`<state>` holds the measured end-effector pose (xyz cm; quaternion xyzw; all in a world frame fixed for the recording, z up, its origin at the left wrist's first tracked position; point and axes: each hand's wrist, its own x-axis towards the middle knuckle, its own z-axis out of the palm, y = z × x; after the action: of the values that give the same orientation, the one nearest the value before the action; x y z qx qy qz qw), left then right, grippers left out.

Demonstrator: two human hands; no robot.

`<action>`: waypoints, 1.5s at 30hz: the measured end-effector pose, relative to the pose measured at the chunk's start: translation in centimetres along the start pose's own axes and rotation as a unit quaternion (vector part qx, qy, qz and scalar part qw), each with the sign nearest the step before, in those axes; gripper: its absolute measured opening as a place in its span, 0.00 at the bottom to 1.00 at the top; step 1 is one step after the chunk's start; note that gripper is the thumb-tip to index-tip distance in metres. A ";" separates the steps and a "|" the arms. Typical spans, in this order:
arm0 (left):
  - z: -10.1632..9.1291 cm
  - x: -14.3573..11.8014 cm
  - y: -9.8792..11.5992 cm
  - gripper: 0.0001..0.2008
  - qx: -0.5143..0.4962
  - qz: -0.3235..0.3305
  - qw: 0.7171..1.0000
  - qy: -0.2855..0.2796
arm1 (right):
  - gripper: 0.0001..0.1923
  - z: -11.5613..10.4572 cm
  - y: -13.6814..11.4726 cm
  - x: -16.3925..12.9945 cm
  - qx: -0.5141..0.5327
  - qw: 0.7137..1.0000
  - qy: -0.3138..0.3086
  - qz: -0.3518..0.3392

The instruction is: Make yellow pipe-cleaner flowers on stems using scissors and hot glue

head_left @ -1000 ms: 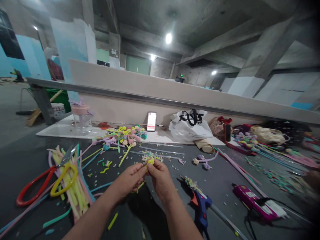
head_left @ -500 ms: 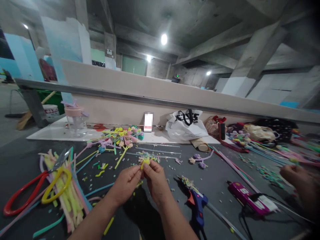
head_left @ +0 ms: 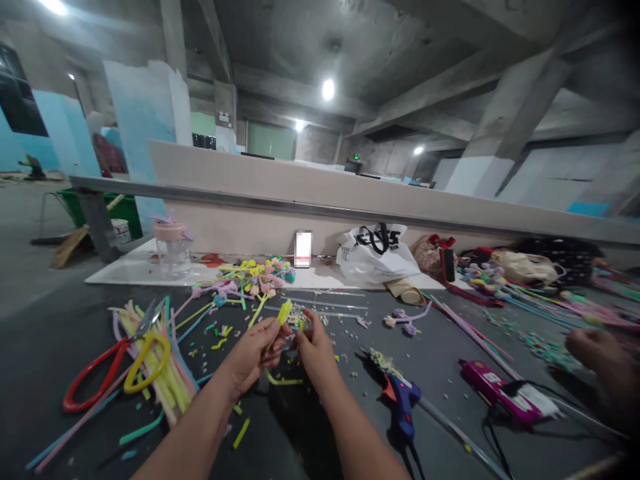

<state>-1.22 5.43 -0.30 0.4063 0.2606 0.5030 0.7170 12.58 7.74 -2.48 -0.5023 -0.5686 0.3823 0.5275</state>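
My left hand (head_left: 253,353) pinches a yellow pipe cleaner (head_left: 283,313); its fuzzy tip stands above my fingers and the stem curls down to the dark table (head_left: 60,320) below. My right hand (head_left: 313,343) is beside it, fingers closed on the same stem near a small multicoloured piece (head_left: 300,319). A pile of finished pipe-cleaner flowers (head_left: 253,275) lies beyond my hands.
Red-and-yellow-handled scissors (head_left: 120,347) rest on a bundle of pipe cleaners (head_left: 167,373) at left. A blue glue gun (head_left: 400,400) and a pink glue gun (head_left: 495,387) lie at right. Another person's hand (head_left: 597,353) is at far right. A white bag (head_left: 377,250) and a clear cup (head_left: 173,247) stand at the back.
My hands have drawn slightly apart and the yellow tip now stands up above my left fingers. The stem hangs in a loop below. The view has shifted a little.
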 end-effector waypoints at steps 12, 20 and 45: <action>-2.0 -0.3 0.9 0.11 -0.051 0.034 0.998 0.009 | 0.13 -0.5 -1.3 -2.0 -0.342 0.939 -0.023 -0.009; -2.1 -0.4 0.7 0.08 -0.050 0.008 0.999 0.008 | 0.08 -4.4 -3.9 -4.9 -0.425 0.903 -0.059 -0.029; 0.4 0.0 -0.7 0.09 0.010 -0.044 0.999 -0.025 | 0.13 -18.9 0.6 -8.0 0.013 0.950 0.018 0.310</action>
<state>-0.50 5.19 -0.67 0.4144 0.2655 0.4575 0.7406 30.79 -1.70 -1.91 -0.6539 -0.3697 0.5253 0.3998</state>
